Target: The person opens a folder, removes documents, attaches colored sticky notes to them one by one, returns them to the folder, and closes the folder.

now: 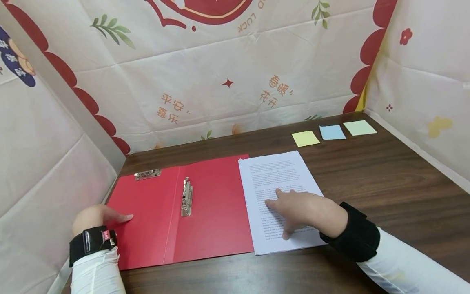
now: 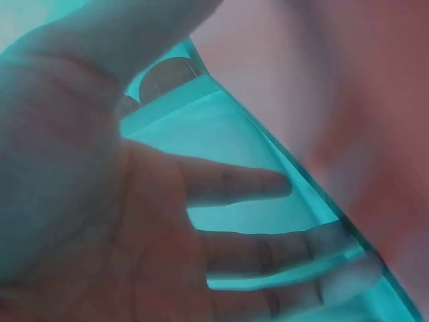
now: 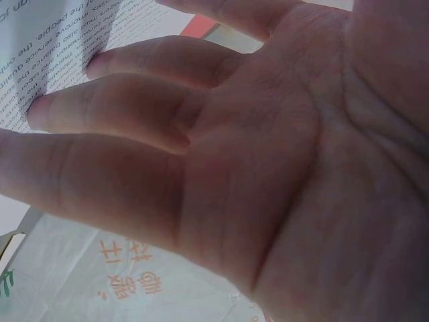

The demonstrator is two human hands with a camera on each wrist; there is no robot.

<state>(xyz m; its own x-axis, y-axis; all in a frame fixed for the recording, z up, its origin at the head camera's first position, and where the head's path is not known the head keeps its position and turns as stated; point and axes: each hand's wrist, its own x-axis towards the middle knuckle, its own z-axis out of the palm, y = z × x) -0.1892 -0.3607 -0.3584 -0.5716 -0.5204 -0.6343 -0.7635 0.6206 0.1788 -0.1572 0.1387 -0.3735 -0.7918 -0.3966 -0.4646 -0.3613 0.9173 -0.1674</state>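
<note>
An open red folder (image 1: 216, 212) lies flat on the dark wooden table (image 1: 385, 183), with a metal spring clip (image 1: 187, 197) along its spine and a second clip (image 1: 147, 174) at the top left. My left hand (image 1: 96, 217) rests on the folder's left flap, fingers straight; the left wrist view shows its spread fingers (image 2: 268, 251) close up. A stack of printed paper (image 1: 273, 179) lies just right of the folder. My right hand (image 1: 299, 210) presses flat on the paper, and its fingers (image 3: 114, 107) touch the printed text.
Three sticky note pads sit at the table's far right: yellow (image 1: 305, 138), blue (image 1: 332, 132) and green (image 1: 359, 128). Printed cloth walls (image 1: 205, 94) close in the table on the left, back and right.
</note>
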